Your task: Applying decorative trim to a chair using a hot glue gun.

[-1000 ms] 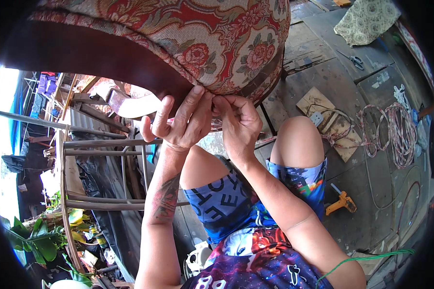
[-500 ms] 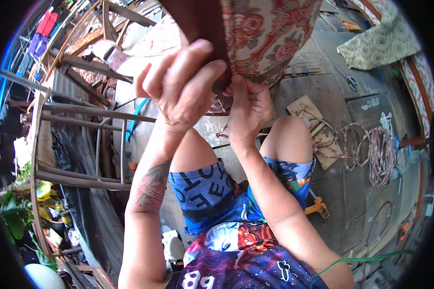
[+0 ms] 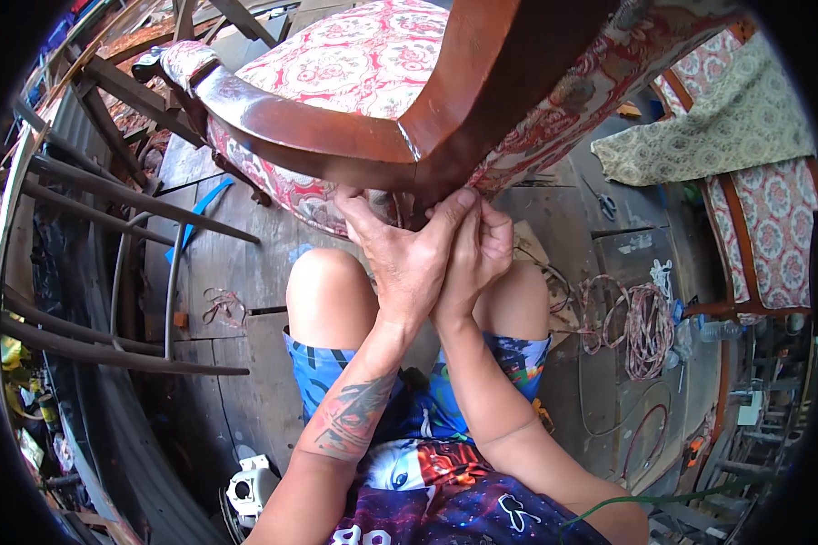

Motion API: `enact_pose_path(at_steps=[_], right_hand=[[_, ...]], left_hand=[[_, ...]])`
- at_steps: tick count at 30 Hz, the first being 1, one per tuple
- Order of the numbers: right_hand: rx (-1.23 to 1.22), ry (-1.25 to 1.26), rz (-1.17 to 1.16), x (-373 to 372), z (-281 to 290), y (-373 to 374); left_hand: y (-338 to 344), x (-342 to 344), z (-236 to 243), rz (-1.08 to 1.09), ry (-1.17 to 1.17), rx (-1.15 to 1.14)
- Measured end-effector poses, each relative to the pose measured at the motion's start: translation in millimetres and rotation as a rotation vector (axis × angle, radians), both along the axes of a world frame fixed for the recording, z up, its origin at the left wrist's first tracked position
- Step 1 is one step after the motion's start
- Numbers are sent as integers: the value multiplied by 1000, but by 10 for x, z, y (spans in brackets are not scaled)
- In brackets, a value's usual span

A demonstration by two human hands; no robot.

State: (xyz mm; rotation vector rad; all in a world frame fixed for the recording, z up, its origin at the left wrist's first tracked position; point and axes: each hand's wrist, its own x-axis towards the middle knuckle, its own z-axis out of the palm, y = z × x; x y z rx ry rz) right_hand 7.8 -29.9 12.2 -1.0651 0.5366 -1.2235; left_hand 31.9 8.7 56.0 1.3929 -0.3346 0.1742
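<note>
Planks [image 3: 268, 381] underfoot, weathered grey. Straight ahead, floral chair [image 3: 463, 91], with wooden armrest [image 3: 318, 133] jutting over the work. To the left, dark bars [image 3: 174, 300]; to the right, pale cloth [image 3: 709, 136] over other chair [image 3: 773, 241]. Left hand [image 3: 409, 263] and right hand [image 3: 477, 259] together beneath the armrest's corner, fingertips bunched; cannot tell on what. Further right, coiled rope [image 3: 647, 331], then scissors [image 3: 606, 207].

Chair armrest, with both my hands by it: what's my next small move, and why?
Perhaps ease the left hand slightly aside: it lies against the right hand by the wooden armrest, and together they hide whatever they touch near the patterned fabric.
</note>
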Motion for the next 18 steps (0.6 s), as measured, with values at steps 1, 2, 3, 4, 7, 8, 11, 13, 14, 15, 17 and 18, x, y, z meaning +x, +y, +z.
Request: enact_pose_path(at_steps=[1, 2, 3, 4, 7, 8, 11, 13, 14, 15, 17, 18], right_hand=[[43, -32, 51, -14, -1, -1], [19, -34, 80, -31, 8, -1], [10, -35, 73, -32, -6, -10], [-12, 15, 43, -25, -43, -22], [-14, 45, 6, 4, -85, 4], [-30, 41, -1, 9, -56, 24], [-53, 25, -7, 30, -63, 38], [-56, 9, -9, 51, -90, 34], [-62, 9, -31, 77, -103, 40], [-66, 8, -54, 92, -106, 42], [-32, -29, -41, 86, -77, 54], [-15, -48, -30, 77, -68, 30]], left_hand=[[-8, 19, 38, -182, 84, -108], [-23, 67, -16, -224, 61, -41], [-31, 95, -51, -231, 59, -50], [-33, 108, -69, -227, 42, -24], [-10, 150, 0, -218, -4, -22], [0, 160, 12, -246, 58, -51], [22, 207, 25, -295, 95, -48], [37, 184, 82, -315, 163, -94], [35, 169, 117, -322, 152, -83], [25, 142, 158, -263, 119, -63], [59, 112, 173, -208, 66, -23], [77, 108, 86, -108, -88, 135]])
